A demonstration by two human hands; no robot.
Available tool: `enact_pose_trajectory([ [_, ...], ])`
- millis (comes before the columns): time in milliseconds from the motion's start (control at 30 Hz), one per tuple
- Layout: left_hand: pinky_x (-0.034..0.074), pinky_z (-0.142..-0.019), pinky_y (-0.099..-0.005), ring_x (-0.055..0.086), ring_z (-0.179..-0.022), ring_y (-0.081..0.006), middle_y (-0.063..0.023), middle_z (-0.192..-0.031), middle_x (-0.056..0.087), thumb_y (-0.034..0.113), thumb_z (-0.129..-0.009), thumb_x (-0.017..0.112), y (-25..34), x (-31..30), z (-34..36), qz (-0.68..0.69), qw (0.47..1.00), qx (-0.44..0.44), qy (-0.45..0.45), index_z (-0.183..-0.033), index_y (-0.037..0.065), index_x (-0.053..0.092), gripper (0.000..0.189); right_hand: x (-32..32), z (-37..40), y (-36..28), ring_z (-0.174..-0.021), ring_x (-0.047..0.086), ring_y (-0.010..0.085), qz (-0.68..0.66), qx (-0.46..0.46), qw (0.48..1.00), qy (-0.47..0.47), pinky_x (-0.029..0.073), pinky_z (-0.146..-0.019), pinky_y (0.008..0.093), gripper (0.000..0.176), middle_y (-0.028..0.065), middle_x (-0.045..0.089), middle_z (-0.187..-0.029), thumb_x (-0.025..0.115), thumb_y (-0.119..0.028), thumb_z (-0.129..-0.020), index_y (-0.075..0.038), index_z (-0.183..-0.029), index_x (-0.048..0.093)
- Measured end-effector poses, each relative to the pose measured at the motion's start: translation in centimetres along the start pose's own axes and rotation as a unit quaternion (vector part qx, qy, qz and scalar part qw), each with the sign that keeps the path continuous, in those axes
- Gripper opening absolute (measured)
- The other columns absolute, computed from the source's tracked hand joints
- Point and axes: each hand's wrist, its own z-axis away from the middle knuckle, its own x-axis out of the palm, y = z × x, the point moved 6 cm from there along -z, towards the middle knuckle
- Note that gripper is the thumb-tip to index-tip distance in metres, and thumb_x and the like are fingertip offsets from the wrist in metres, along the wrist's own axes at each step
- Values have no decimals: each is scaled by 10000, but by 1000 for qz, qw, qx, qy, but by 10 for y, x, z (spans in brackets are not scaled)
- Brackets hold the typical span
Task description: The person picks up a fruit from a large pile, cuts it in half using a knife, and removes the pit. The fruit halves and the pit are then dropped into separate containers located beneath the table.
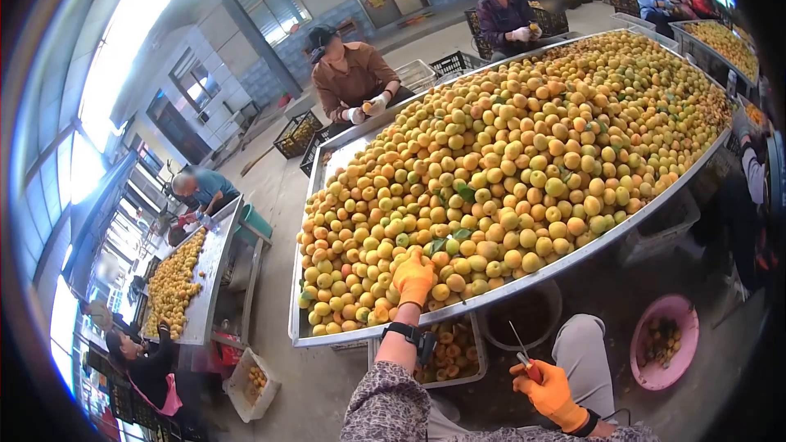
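My left hand (413, 280), in an orange glove with a black band at the wrist, reaches into the near edge of a heap of yellow-orange apricots (499, 188). Its fingers point down among the fruit and their tips are hidden, so I cannot tell whether it grips one. Low over my lap, my right hand (553, 397), also gloved in orange, is closed round a small knife (532, 370) with a red handle. The thin blade points up toward the table edge. The apricots lie on a large metal-rimmed sorting table (491, 288).
Under the table edge stand a crate of apricots (449, 352) and a round tub (524, 315). A pink basin (667, 344) with dark pieces sits at right. Across the table, two gloved people (356, 74) (503, 12) handle fruit. Another apricot table (205, 295) is at left.
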Motion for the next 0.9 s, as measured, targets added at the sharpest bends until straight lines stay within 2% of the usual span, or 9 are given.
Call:
enact_pose_trajectory([
  [133, 522, -762, -408, 655, -860, -298, -119, -944, 668, 327, -800, 712, -22, 0, 11, 289, 922, 116, 231, -1200, 187, 575, 445, 2, 7, -7, -517, 455, 43, -82, 39, 996, -8, 348, -482, 190, 205, 40, 616, -703, 565, -95, -868, 0, -1041, 622],
  [167, 523, -730, -371, 643, -816, -256, -92, -921, 641, 244, -818, 726, -26, -7, 15, 408, 903, 60, 120, -1180, 149, 555, 411, 1, 7, -6, -499, 409, 40, -85, 10, 996, -20, 320, -469, 187, 183, 38, 583, -690, 586, -171, -915, -24, -1022, 565],
  [200, 527, -709, -354, 640, -838, -240, -81, -969, 632, 217, -883, 663, -22, -13, 33, 642, 762, 82, 35, -1202, 134, 521, 359, -1, 7, 2, -499, 409, 40, -86, 12, 996, -20, 320, -469, 187, 183, 38, 583, -690, 586, -171, -915, -24, -1022, 565],
  [333, 530, -802, -350, 616, -1021, -297, -122, -1144, 604, 162, -941, 572, 4, -61, 119, 884, 437, 78, -146, -1253, 117, 477, 329, 6, 9, 1, -498, 393, 32, -115, -38, 991, -50, 301, -466, 171, 355, 37, 577, -702, 610, -403, -942, -64, -961, 508],
  [467, 515, -828, -340, 594, -969, -284, -227, -1275, 533, 224, -963, 529, 12, -70, 197, 902, 308, 82, -291, -1373, 104, 436, 437, 30, 18, -22, -542, 387, 33, -151, -21, 981, -121, 294, -495, 174, 311, 32, 560, -729, 565, -346, -978, -39, -1011, 525],
  [633, 440, -751, -301, 485, -759, -209, -213, -1269, 525, 287, -895, 618, 9, -70, 262, 899, 324, 129, -266, -1395, 18, 394, 609, 52, 36, -41, -536, 370, 42, -168, -24, 968, -184, 293, -489, 184, 326, 23, 527, -699, 553, -365, -982, -42, -1015, 531],
  [767, 454, -751, -308, 536, -792, -204, -183, -1201, 551, 256, -876, 648, 7, -78, 294, 905, 244, 132, -322, -1342, -13, 431, 579, 65, 54, -51, -545, 375, 55, -174, -32, 958, -224, 298, -503, 195, 324, 15, 489, -674, 553, -347, -983, -27, -1026, 528],
  [833, 488, -771, -324, 586, -835, -212, -155, -1152, 564, 148, -816, 718, 0, -92, 297, 834, 476, 188, -207, -1247, -25, 505, 511, 68, 61, -53, -545, 366, 58, -178, -41, 954, -237, 294, -505, 202, 279, 15, 475, -665, 531, -293, -995, -17, -1040, 528],
  [900, 500, -788, -336, 598, -850, -217, -135, -1133, 558, 88, -762, 752, -2, -99, 304, 806, 536, 186, -168, -1198, -27, 535, 500, 67, 65, -52, -545, 363, 57, -165, -35, 956, -239, 292, -504, 203, 264, 15, 476, -665, 525, -275, -997, -15, -1044, 528],
])
